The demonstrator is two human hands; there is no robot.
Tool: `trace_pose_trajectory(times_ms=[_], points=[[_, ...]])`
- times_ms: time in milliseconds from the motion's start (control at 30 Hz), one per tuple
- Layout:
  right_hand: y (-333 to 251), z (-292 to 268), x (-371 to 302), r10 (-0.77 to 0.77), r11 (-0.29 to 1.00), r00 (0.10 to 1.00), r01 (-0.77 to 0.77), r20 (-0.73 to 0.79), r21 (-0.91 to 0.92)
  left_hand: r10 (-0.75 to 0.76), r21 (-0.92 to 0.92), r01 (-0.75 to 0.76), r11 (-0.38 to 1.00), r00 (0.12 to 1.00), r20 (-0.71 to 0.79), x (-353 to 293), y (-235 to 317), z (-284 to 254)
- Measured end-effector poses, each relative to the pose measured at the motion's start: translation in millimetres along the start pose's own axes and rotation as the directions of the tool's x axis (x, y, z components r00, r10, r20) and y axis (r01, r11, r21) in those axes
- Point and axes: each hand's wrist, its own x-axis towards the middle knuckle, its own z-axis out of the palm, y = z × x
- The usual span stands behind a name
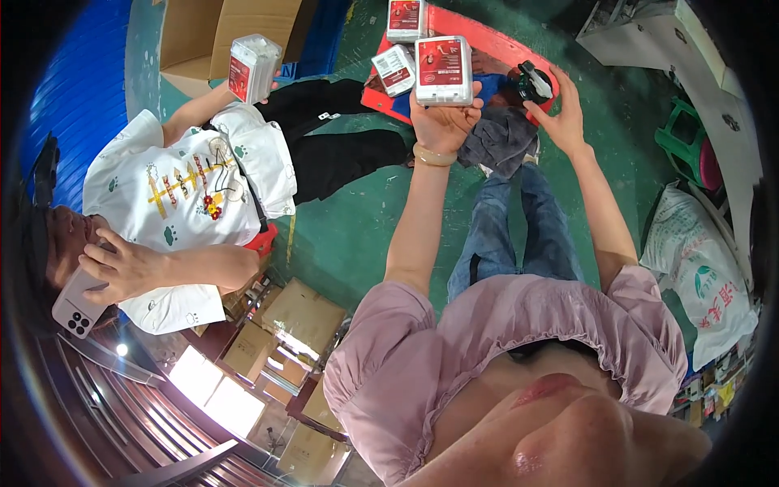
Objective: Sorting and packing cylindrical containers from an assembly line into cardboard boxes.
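Observation:
In my left hand (445, 123) I hold a boxy pack (443, 71) upright, clear-sided with a red and white label; the fingers bend around its lower end. Over the right end of a red tray (487, 26), my right hand (561, 114) has thumb and fingers spread apart. It is beside a dark round object (531, 84) with a pale piece on top, whose kind I cannot make out. Two similar packs, one upright (405, 20) and one tilted (395, 71), are at the tray's left part, behind the held one.
At left, a person in a white printed shirt (187, 183) holds a similar pack (253, 69) and a phone (79, 312). A cardboard box (235, 36) stands beyond. Grey cloth (497, 140) lies by my knees. A green stool (683, 142) and white sack (702, 268) are at right.

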Motion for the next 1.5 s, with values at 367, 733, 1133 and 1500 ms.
trace_pose_trajectory(times_ms=[367, 733, 1133, 1500], points=[[-14, 19, 7, 0.017, 0.862, 0.963, -0.150, 0.269, 0.484, 0.202, 0.292, -0.147, 0.945, 0.964, -0.171, 5, -3, -15], [-70, 12, -9, 0.206, 0.847, 0.798, -0.435, 0.567, 0.305, 0.290, 0.414, -0.245, 0.877, 0.956, -0.047, 9, -13, -1], [-6, 17, 3, 0.289, 0.919, 0.956, -0.262, -0.050, 0.293, 0.305, 0.294, -0.264, 0.919, 0.947, -0.101, -8, -7, -42], [21, 54, -91, 0.331, 0.940, 0.906, -0.341, -0.263, 0.010, 0.286, 0.241, -0.219, 0.945, 0.914, -0.290, -53, -47, -95]])
